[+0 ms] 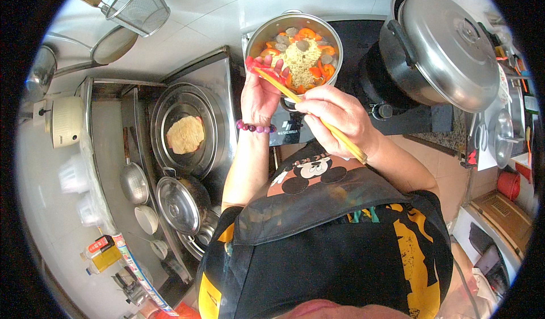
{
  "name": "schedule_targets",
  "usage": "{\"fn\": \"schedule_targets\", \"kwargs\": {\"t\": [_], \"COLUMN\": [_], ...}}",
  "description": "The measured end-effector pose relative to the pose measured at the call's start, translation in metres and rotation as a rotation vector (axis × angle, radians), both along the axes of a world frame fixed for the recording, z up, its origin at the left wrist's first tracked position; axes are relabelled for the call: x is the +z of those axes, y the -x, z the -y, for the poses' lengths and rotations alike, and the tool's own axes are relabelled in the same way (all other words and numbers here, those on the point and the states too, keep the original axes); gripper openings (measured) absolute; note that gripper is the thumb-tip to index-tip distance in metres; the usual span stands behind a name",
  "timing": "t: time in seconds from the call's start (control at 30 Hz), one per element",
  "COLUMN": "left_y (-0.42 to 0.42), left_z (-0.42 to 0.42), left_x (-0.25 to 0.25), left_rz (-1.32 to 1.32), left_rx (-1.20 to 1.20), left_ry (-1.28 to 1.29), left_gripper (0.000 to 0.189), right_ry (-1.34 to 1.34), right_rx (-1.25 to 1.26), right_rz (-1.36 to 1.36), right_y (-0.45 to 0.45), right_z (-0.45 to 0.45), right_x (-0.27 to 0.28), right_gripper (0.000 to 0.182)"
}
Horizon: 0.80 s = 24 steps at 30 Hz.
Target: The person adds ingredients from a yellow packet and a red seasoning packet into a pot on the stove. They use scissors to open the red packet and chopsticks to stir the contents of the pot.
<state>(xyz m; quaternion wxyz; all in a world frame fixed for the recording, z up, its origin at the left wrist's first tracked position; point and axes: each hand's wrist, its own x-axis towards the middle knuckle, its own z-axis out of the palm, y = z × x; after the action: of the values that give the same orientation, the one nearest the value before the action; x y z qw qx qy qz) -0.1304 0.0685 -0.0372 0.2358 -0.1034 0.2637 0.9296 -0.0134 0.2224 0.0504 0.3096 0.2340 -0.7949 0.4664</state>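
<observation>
My left hand (pixel 260 95) holds a small red plastic packet (pixel 250 63) between its fingers, palm turned up, at the near left rim of a steel pot (pixel 339 48). In my right hand (pixel 338 116) is a pair of yellow chopsticks (pixel 340 135), slanting up to the left. Their far ends reach the packet; whether they are inside it I cannot tell. Inside the pot lie a block of instant noodles (pixel 303 65), orange pepper pieces (pixel 307 33) and several greyish meatballs (pixel 302 45). My left hand and the packet cover part of the pot's near left side.
A large lidded steel pot (pixel 447 42) stands right on the black cooktop (pixel 349 33). To the left, a steel basin (pixel 213 106) holds a flat pale piece of food (pixel 186 134). Nearer are a lidded pan (pixel 179 206) and hanging ladles (pixel 135 182). A wire strainer (pixel 140 10) hangs upper left.
</observation>
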Motion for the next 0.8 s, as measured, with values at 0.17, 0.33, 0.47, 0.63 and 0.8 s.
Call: {"fn": "schedule_targets", "kwargs": {"t": [0.17, 0.33, 0.47, 0.63, 0.8], "left_y": [0.0, -0.001, -0.002, -0.005, -0.014], "left_z": [-0.003, -0.002, -0.002, -0.003, -0.006], "left_x": [0.004, 0.001, 0.002, 0.0, -0.002], "left_rz": [0.022, 0.011, 0.022, 0.027, -0.008], "left_rx": [0.02, 0.058, 0.074, 0.07, 0.097], "left_ry": [0.03, 0.084, 0.086, 0.087, 0.177], "left_gripper": [0.02, 0.021, 0.021, 0.017, 0.017], "right_ry": [-0.017, -0.056, -0.077, -0.168, -0.137], "right_rx": [0.027, 0.007, 0.035, 0.091, 0.022], "right_rz": [0.047, 0.047, 0.01, 0.032, -0.014], "right_y": [-0.006, -0.007, -0.008, -0.005, -0.001], "right_z": [-0.002, -0.003, 0.0, 0.002, 0.004], "right_x": [-0.001, 0.001, 0.0, -0.005, -0.011], "right_gripper": [0.02, 0.02, 0.02, 0.02, 0.02]}}
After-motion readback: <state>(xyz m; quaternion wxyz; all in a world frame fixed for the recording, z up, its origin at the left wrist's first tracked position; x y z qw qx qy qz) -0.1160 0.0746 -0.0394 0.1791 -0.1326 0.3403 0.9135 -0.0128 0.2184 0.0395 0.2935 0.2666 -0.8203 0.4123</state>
